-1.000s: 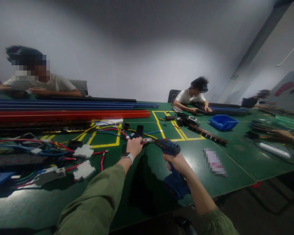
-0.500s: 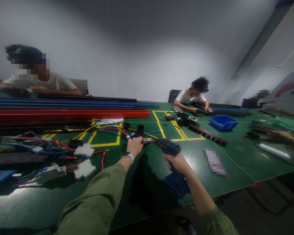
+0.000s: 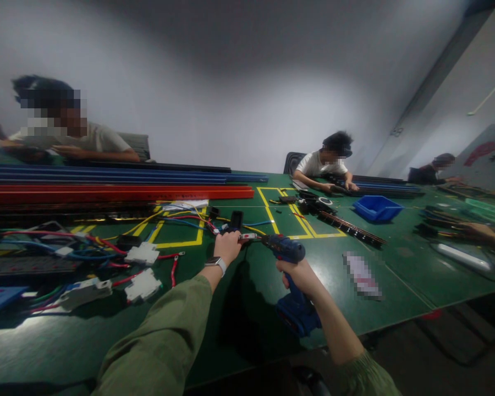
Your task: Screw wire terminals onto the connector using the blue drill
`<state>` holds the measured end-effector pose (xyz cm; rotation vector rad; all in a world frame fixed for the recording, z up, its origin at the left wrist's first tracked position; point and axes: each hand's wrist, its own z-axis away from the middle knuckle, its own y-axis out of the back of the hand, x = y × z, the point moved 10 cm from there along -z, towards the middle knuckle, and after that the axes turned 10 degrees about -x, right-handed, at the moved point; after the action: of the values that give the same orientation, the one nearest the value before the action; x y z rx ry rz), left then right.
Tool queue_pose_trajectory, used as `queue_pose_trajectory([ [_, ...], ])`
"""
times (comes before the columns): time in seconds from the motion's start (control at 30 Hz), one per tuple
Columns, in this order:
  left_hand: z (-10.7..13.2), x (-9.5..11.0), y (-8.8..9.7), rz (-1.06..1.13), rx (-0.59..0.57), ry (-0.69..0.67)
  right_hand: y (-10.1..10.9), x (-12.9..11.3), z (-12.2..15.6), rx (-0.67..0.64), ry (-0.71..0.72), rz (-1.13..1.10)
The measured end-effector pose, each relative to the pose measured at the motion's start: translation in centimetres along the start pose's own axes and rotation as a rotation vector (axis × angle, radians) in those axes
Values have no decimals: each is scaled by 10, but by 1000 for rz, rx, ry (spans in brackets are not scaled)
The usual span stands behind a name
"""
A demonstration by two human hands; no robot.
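My right hand (image 3: 299, 275) is wrapped around the grip of a blue cordless drill (image 3: 289, 248), its nose pointing left. At the drill's tip is a small white block with a red mark, which looks like a circuit breaker (image 3: 248, 236). My left hand (image 3: 227, 246) is closed on that block from the left and hides most of it. Coloured wires (image 3: 206, 224) run on the table beyond my left hand, beside a small black box (image 3: 236, 220). To the left lie more white breakers (image 3: 142, 253) with red leads (image 3: 174, 271).
Long red (image 3: 119, 192) and blue rails (image 3: 107, 175) lie along the far left. A dark power strip (image 3: 28, 265) is at left. A blue bin (image 3: 377, 209), a copper-coloured strip (image 3: 350, 226) and a pale packet (image 3: 362, 275) lie rightward. Co-workers sit across the table (image 3: 400, 250).
Almost nothing differs. Both hands, the drill and the breaker keep their places, and the view has shifted very slightly.
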<state>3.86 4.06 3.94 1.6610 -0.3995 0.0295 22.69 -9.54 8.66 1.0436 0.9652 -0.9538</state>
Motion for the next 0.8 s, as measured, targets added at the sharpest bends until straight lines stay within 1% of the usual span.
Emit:
queue_pose_trajectory([
  [0.3, 1, 0, 0, 2, -3, 3, -1, -1, 1, -1, -13, 43],
  [0.53, -1, -1, -2, -2, 0, -7, 0, -2, 3, 19, -26, 15],
  [0.8, -1, -1, -1, 4, 19, -10, -2, -3, 3, 15, -13, 12],
])
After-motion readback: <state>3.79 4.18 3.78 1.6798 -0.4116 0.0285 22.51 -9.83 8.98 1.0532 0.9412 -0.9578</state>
